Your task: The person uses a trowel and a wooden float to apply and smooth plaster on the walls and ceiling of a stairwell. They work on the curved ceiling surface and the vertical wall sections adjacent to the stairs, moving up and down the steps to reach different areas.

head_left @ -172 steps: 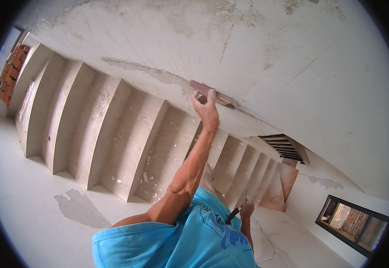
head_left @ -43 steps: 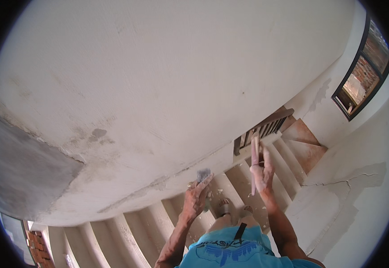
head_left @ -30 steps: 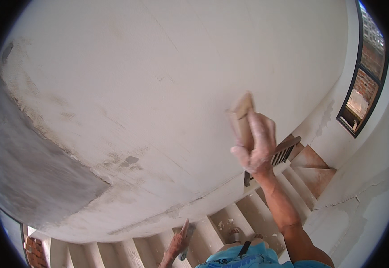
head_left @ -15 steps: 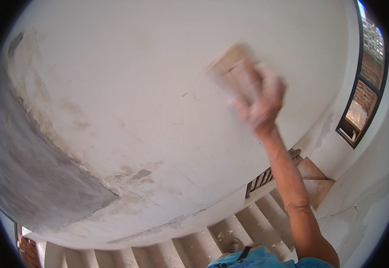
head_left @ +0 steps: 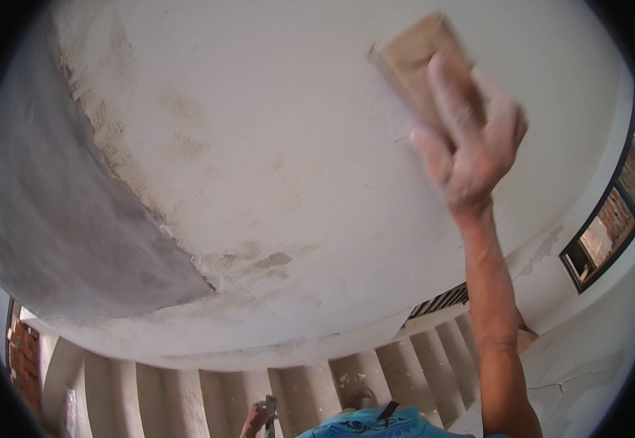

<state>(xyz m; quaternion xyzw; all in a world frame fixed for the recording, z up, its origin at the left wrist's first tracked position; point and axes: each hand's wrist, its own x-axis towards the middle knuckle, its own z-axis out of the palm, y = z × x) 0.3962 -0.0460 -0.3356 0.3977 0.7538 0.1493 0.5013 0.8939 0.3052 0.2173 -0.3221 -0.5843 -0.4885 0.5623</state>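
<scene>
My right hand [head_left: 474,139], whitened with dust, is wrapped round a tan rectangular sanding block [head_left: 423,62]. The block lies against the pale plastered wall [head_left: 310,109], high in the view, and both are slightly blurred. Low in the view, over the stairs, my left hand [head_left: 256,418] is closed round a narrow dark tool [head_left: 270,409]; its kind is too small to make out. On the wall, a smooth grey patch [head_left: 91,219] meets the pale plaster along a rough, crumbly edge. Stained and chipped spots [head_left: 277,259] show beside that edge.
Concrete stairs [head_left: 237,387] run along the wall's foot, with pale flakes on some treads. A dark-framed window [head_left: 605,233] stands at the right, above a cracked wall. A dark railing [head_left: 441,301] shows beyond the stairs. Red bricks [head_left: 24,354] are at the lower left.
My right hand and the sanding block have moved up and right in the view. The view has shifted, and my left hand with its tool has come in at the bottom.
</scene>
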